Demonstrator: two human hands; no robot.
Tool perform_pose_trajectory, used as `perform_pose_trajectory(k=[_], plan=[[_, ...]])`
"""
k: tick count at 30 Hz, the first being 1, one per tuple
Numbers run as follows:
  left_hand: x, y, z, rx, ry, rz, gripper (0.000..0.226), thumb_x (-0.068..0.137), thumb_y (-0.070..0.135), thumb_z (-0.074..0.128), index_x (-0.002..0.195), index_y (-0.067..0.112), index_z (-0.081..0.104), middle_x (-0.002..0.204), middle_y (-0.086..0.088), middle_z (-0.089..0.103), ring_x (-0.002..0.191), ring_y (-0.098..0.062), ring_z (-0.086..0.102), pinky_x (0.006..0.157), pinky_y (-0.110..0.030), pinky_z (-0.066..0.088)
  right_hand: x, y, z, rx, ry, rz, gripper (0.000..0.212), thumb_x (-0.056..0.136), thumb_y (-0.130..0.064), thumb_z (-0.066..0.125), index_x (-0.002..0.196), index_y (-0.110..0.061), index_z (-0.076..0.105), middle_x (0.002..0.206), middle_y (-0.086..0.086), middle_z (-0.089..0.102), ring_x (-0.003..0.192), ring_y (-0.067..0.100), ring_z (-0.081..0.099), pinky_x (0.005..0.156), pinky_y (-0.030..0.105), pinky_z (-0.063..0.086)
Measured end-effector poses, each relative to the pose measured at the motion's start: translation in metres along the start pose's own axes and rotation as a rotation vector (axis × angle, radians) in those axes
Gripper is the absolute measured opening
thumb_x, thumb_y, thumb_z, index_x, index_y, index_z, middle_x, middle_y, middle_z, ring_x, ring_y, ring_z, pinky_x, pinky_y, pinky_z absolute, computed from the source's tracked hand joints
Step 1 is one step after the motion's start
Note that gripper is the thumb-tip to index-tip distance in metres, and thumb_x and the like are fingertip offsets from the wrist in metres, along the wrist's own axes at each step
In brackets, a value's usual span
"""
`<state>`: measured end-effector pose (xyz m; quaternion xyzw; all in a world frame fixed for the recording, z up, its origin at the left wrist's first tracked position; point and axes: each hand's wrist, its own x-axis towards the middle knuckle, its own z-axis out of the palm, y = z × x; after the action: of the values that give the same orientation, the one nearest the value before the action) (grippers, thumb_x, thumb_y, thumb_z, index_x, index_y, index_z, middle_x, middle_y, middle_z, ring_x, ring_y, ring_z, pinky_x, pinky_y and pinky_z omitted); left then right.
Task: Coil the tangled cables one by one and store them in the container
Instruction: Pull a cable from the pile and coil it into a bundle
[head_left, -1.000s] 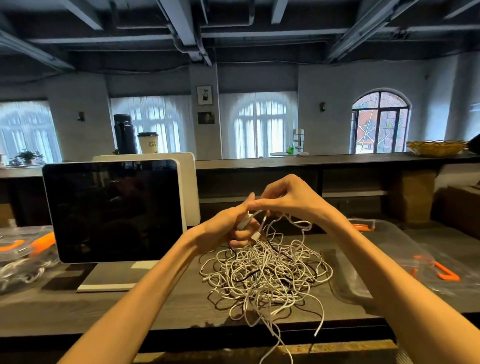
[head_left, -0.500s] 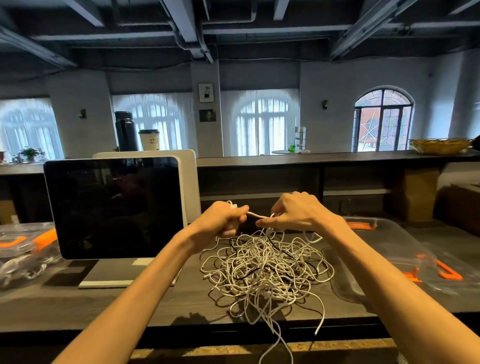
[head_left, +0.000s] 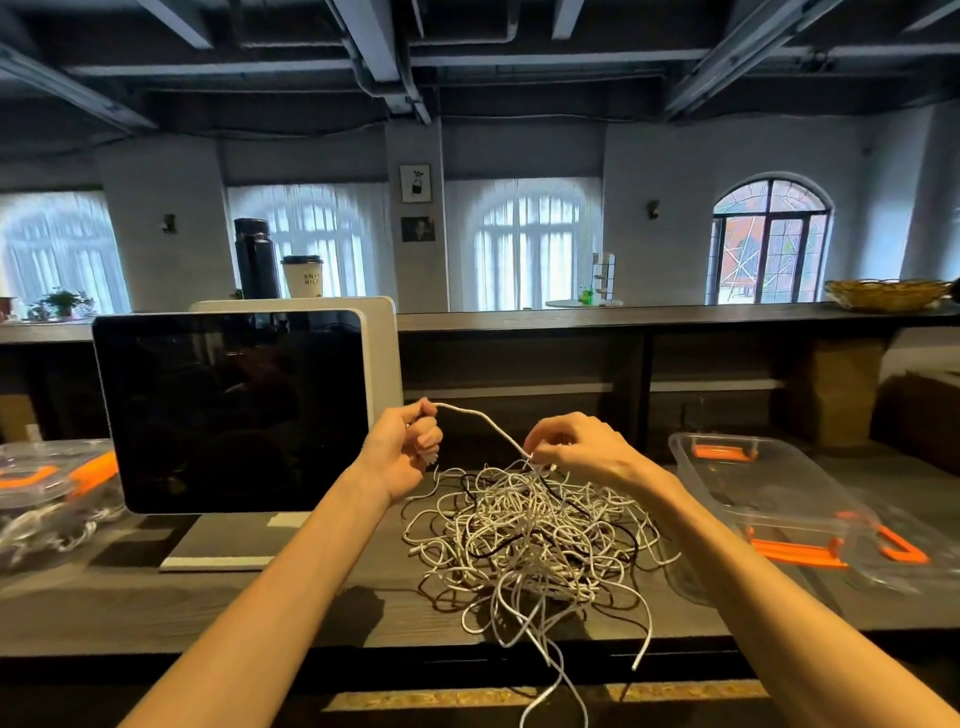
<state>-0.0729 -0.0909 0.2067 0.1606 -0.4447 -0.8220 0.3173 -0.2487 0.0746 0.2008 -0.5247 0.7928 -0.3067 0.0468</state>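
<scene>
A tangled heap of white and black cables lies on the dark wooden table in front of me, with a few ends hanging over the near edge. My left hand grips the end of one white cable, its plug poking out below the fist. That cable runs in a short span to my right hand, which pinches it just above the heap. An open clear plastic container with orange latches sits to the right of the heap.
A dark tablet screen on a stand rises left of the heap. At the far left lies another clear container with orange parts holding cables. A clear lid with an orange latch lies at the right. A raised counter ledge runs behind.
My hands have moved apart: the left went up and left holding the cable end, and a short length of white cable now stretches between them above the heap.
</scene>
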Motion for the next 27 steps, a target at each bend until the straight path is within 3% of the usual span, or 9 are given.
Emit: perform_pose_trajectory(k=[5, 8, 11, 13, 16, 19, 22, 24, 27], plan=[[-0.001, -0.006, 0.007, 0.036, -0.09, -0.071, 0.03, 0.109, 0.018, 0.036, 0.084, 0.011, 0.053, 0.047, 0.006, 0.029, 0.042, -0.007, 0.033, 0.046, -0.018, 0.027, 0.004, -0.024, 0.012, -0.51, 0.048, -0.1, 0.04, 0.088, -0.041, 0.069, 0.126, -0.031, 0.064, 0.127, 0.0, 0.061, 0.123, 0.021, 0.053, 0.108, 0.049, 0.032], [0.0, -0.011, 0.013, 0.057, -0.125, -0.052, 0.032, 0.109, 0.024, 0.039, 0.083, 0.012, 0.053, 0.048, 0.004, 0.032, 0.044, -0.007, 0.039, 0.053, -0.018, 0.035, 0.007, -0.047, 0.026, -0.313, 0.086, -0.197, 0.055, 0.082, -0.031, 0.075, 0.132, -0.017, 0.055, 0.121, 0.006, 0.065, 0.113, 0.025, 0.059, 0.104, 0.045, 0.045], [0.001, -0.011, 0.018, 0.148, -0.131, -0.003, 0.034, 0.109, 0.027, 0.039, 0.083, 0.012, 0.052, 0.047, 0.005, 0.035, 0.042, -0.005, 0.04, 0.05, -0.016, 0.035, 0.009, -0.063, 0.029, -0.041, 0.059, -0.146, 0.049, 0.083, -0.013, 0.071, 0.13, -0.012, 0.056, 0.113, 0.007, 0.07, 0.096, 0.022, 0.067, 0.082, 0.034, 0.058], [0.001, -0.007, 0.018, 0.202, -0.118, 0.028, 0.032, 0.109, 0.027, 0.04, 0.084, 0.011, 0.052, 0.047, 0.006, 0.034, 0.04, -0.005, 0.034, 0.047, -0.015, 0.034, 0.011, -0.067, 0.025, 0.319, 0.025, -0.058, 0.039, 0.088, -0.008, 0.066, 0.126, -0.012, 0.062, 0.099, 0.007, 0.074, 0.082, 0.015, 0.069, 0.067, 0.024, 0.054], [-0.001, -0.003, 0.012, 0.377, -0.097, 0.083, 0.029, 0.108, 0.03, 0.043, 0.09, 0.011, 0.055, 0.05, 0.007, 0.035, 0.043, -0.005, 0.031, 0.047, -0.017, 0.024, 0.012, -0.065, 0.02, 0.709, 0.019, 0.042, 0.02, 0.096, -0.016, 0.06, 0.108, -0.008, 0.072, 0.076, 0.008, 0.074, 0.071, 0.016, 0.071, 0.074, 0.03, 0.055], [-0.009, 0.0, 0.009, 0.469, -0.139, 0.074, 0.029, 0.107, 0.032, 0.044, 0.092, 0.011, 0.056, 0.052, 0.005, 0.035, 0.045, -0.006, 0.032, 0.047, -0.018, 0.024, 0.014, -0.059, 0.019, 0.574, 0.141, -0.014, 0.022, 0.099, -0.034, 0.066, 0.098, -0.014, 0.076, 0.077, 0.004, 0.072, 0.069, 0.01, 0.069, 0.069, 0.027, 0.056], [-0.02, 0.005, 0.009, 0.319, -0.353, -0.122, 0.034, 0.1, 0.04, 0.051, 0.084, 0.011, 0.057, 0.052, 0.006, 0.028, 0.042, -0.005, 0.028, 0.044, -0.017, 0.018, 0.02, -0.058, 0.015, 0.499, 0.29, -0.15, 0.026, 0.098, -0.042, 0.066, 0.098, -0.019, 0.078, 0.085, -0.009, 0.073, 0.082, -0.002, 0.067, 0.072, 0.017, 0.049], [-0.026, 0.006, 0.01, 0.191, -0.547, -0.246, 0.039, 0.101, 0.043, 0.051, 0.078, 0.012, 0.058, 0.052, 0.006, 0.022, 0.039, -0.006, 0.029, 0.043, -0.016, 0.015, 0.022, -0.059, 0.015, 0.506, 0.267, -0.199, 0.027, 0.097, -0.044, 0.066, 0.097, -0.021, 0.079, 0.087, -0.009, 0.075, 0.089, 0.001, 0.068, 0.079, 0.021, 0.047], [-0.032, 0.009, 0.016, -0.065, -0.728, -0.284, 0.039, 0.108, 0.035, 0.04, 0.078, 0.013, 0.053, 0.053, 0.005, 0.024, 0.042, -0.007, 0.034, 0.042, -0.018, 0.026, 0.017, -0.061, 0.025, 0.58, 0.187, -0.253, 0.035, 0.098, -0.048, 0.062, 0.091, -0.017, 0.077, 0.076, -0.002, 0.07, 0.073, 0.004, 0.062, 0.07, 0.021, 0.045]])
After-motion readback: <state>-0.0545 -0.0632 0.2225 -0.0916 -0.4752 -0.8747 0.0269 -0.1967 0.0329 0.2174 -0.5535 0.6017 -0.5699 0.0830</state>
